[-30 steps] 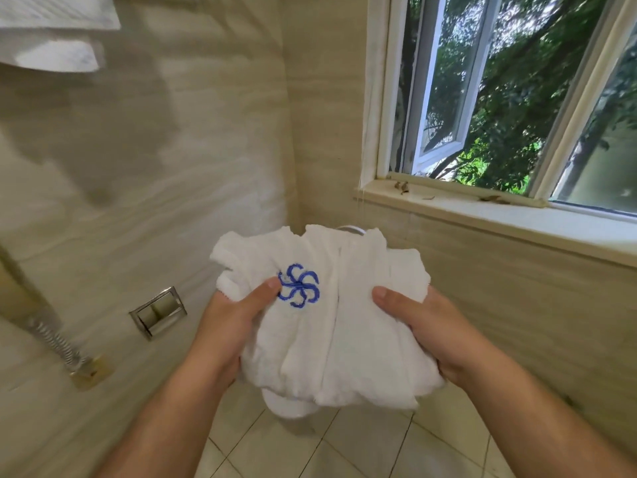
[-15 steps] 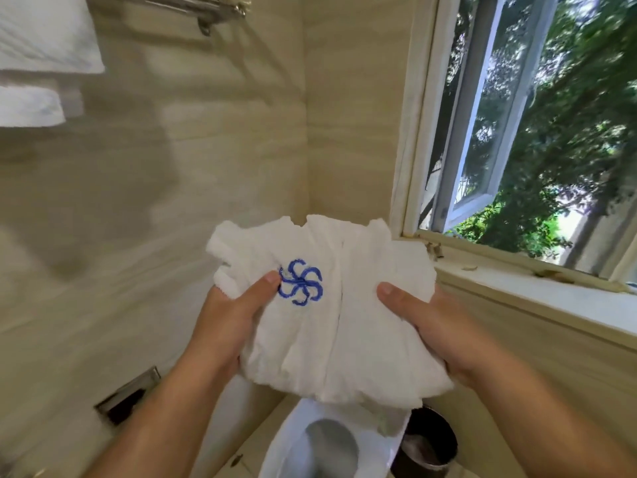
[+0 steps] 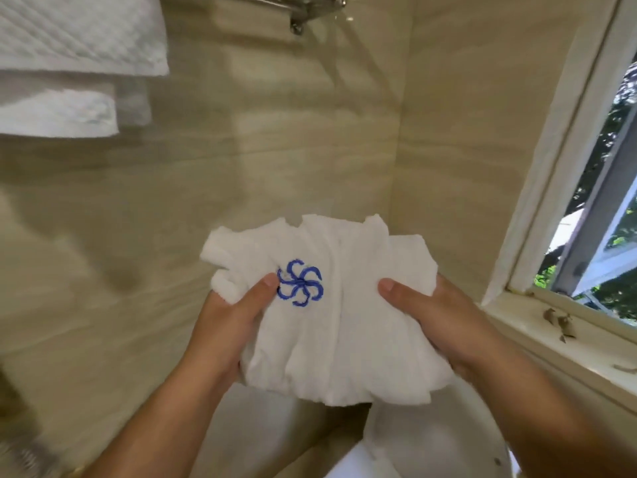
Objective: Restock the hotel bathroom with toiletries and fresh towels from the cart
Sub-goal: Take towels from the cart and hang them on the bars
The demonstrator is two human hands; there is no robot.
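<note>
Both hands are carrying one folded white towel (image 3: 331, 315) at chest height, facing the tiled wall corner. Left hand (image 3: 220, 326) is clamping the towel's left edge, thumb resting right beside the blue embroidered logo (image 3: 300, 282); right hand (image 3: 437, 322) is clamping the right side, thumb on top, the other fingers hidden under the cloth. So both are closed on the towel, nothing released.

Risks I'm seeing:
- Fold is looking loose: top edge ragged, layers bunching along the bottom. Shifting to a one-hand hold is likely going to let it open up.
- Toilet (image 3: 431, 439) is sitting directly below the towel. Any slip or a dangling layer is probably landing in or on it, and then the towel is no longer fresh.
- Rail (image 3: 303, 8) is high above, and hanging towels (image 3: 69, 63) are already taking the left part. Reaching up is going to mean raising the bundle overhead with little sight of the fold; cannot tell how much free rail is left.
- Window sill (image 3: 551, 343) is holding dry leaf debris, near the right elbow, so brushing it is risking dirt on the cloth.
- Logo may be ending up hidden if the fold is flipping.
</note>
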